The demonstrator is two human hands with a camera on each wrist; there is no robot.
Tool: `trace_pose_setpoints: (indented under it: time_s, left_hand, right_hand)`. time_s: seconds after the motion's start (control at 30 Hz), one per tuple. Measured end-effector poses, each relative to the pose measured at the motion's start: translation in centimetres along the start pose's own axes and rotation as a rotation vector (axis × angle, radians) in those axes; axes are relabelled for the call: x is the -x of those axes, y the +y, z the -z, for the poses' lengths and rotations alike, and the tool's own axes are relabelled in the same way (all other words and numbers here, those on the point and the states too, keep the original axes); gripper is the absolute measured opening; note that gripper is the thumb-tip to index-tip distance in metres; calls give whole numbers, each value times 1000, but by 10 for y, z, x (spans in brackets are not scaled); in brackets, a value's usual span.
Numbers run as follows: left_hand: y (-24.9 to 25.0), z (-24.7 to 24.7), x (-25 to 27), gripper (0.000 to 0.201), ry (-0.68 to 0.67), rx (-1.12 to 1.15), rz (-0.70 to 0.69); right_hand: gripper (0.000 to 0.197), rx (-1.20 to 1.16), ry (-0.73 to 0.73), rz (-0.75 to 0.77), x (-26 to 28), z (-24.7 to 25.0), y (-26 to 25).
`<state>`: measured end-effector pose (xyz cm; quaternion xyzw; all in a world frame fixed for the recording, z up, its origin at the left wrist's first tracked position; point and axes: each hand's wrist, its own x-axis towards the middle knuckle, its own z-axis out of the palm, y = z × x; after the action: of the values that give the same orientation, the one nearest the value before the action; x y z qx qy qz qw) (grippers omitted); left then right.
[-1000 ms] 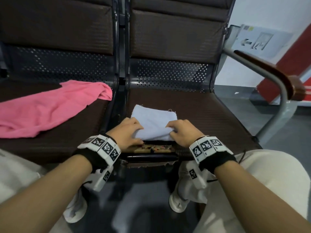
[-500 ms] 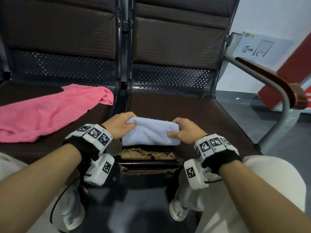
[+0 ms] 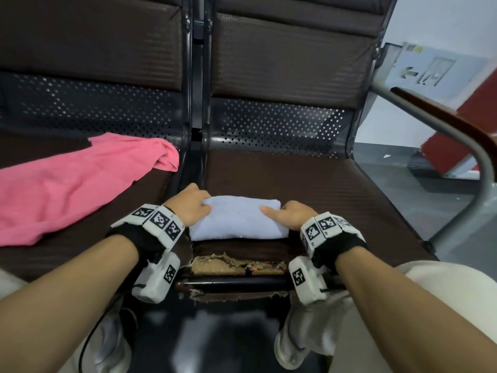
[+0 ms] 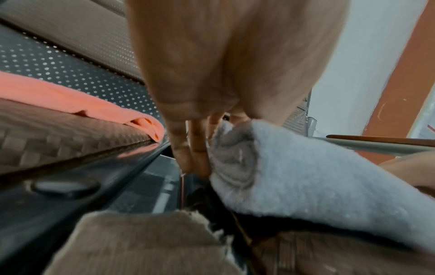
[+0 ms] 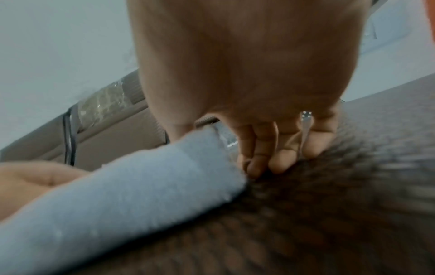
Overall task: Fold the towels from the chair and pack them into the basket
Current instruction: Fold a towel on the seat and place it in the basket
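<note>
Left hand (image 3: 191,208) and right hand (image 3: 290,215) fingers pinch folded white towel (image 3: 238,223) ends; fold may spring open between fingers once lifted.

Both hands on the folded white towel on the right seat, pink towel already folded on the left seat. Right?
Not quite. The pink towel lies unfolded, spread and rumpled, on the left seat, as the head view shows. The left hand and right hand do hold the folded white towel.

Fluffy, matt pale-blue terry-cloth towel (image 3: 236,220); thin matt pink cloth towel (image 3: 80,184); dark-brown woven-textured padded chair seat (image 3: 322,189), front edge torn; glossy perforated black metal backrest panel (image 3: 269,125); polished wooden armrest (image 3: 441,117).
</note>
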<state>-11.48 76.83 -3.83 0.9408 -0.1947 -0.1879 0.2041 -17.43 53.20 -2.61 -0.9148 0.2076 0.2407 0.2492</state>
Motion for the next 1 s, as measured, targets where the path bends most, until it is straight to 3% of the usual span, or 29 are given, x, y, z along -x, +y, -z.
trace_pose_setpoints:
  time_s: [0.07, 0.13, 0.3, 0.37, 0.43, 0.5, 0.63, 0.77, 0.83, 1.0]
  left_hand:
    - [4, 3, 4, 28, 2, -56, -5]
    - [9, 8, 12, 33, 45, -62, -24]
    - [37, 33, 50, 114, 177, 231, -293]
    - [53, 51, 66, 133, 186, 336, -365]
    - [69, 68, 80, 121, 163, 421, -446]
    - [86, 80, 99, 94, 161, 456, -486]
    - [109, 88, 130, 48, 127, 456, -459]
    - [137, 90, 147, 47, 142, 316, -439]
    - [163, 91, 149, 37, 170, 230, -443]
    - [251, 76, 143, 29, 247, -28, -528]
  right_hand:
    - [75, -84, -66, 28, 1, 2, -8]
    - [70, -192, -36, 111, 7, 7, -18]
    - [43, -278, 151, 555, 67, 30, -53]
    - [42, -228, 208, 710, 102, 45, -64]
    - [40, -189, 273, 817, 138, 62, -69]
    - [38, -199, 367, 864, 170, 80, -68]
    - [36, -265, 497, 865, 213, 111, -55]
    - [35, -360, 619, 827, 237, 135, -22]
    - [34, -434, 698, 786, 244, 143, 7]
    - [34, -841, 895, 594, 238, 146, 94]
